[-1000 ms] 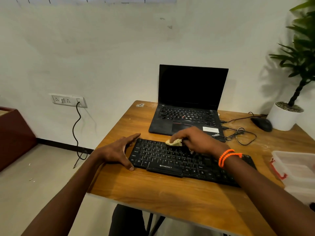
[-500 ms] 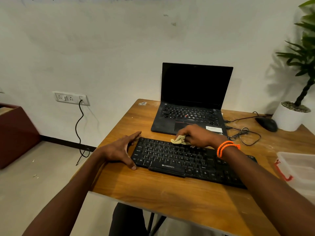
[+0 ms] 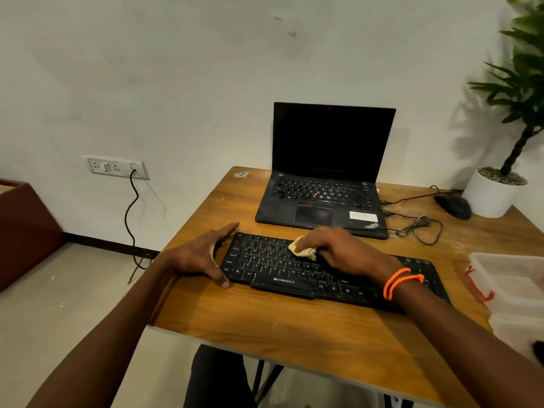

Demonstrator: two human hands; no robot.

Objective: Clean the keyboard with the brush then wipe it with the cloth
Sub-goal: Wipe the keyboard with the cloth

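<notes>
Keyboard [image 3: 294, 269], black, lies across the middle of the frame on the wooden table [image 3: 294, 334], angled so its right end runs lower right; ZEBRONICS printed on its front edge; from my remote seat I see the right hand [image 3: 344, 251] over the upper middle rows of keys, fingers curled round a small crumpled yellowish cloth [image 3: 301, 248] and pressing it onto the keys; cloth pokes out at the left of the fingers; orange beaded bands [image 3: 400, 282] on the right wrist; left hand [image 3: 203, 254] at the keyboard's left end, fingers straight and spread, holding nothing; its thumb tip touches the near left corner, its index finger lies along the far left corner; I cannot tell whether the palm rests on the wood.

Behind the keyboard, centre of frame, an open black laptop [image 3: 323, 172] with a dark screen, just apart from the keyboard; right of it a loose coil of cable [image 3: 421, 228] and a black mouse [image 3: 453, 206]; upper right a white pot with a green plant [image 3: 497, 189], touching the table's far right corner area; right edge of frame, a clear plastic box with a red clip [image 3: 506, 284]; left of frame on the wall, a switch plate [image 3: 116, 167] with a black cord hanging to the floor; brush not spotted in this view.
</notes>
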